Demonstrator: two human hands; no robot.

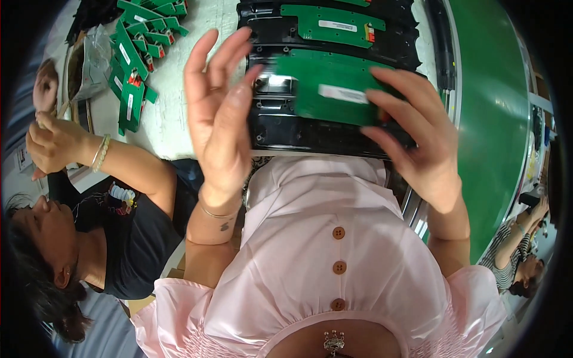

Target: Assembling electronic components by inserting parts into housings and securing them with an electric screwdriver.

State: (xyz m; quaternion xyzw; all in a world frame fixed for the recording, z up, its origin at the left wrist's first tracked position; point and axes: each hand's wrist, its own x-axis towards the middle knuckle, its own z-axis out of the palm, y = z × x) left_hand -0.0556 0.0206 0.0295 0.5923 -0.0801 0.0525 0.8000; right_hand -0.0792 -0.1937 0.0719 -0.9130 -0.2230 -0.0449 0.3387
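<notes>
A green circuit board (331, 77) with a white label is slightly blurred above the nearest black plastic casing (322, 137). My right hand (418, 128) grips the board's right end between thumb and fingers. Off the board's left end, my left hand (221, 113) is raised with its fingers apart and nothing in it. Farther back, another green board (334, 25) with a white label and a red-and-white connector lies in the black casing behind. Whether the held board touches the casing beneath it I cannot tell.
Several green boards (128, 77) lie in a loose pile on the pale work surface (173, 71) at the left, beside a clear plastic bag (92, 62). A co-worker in black (134, 232) sits at my left; another person (507, 253) is at far right. Rails (444, 59) edge the right side.
</notes>
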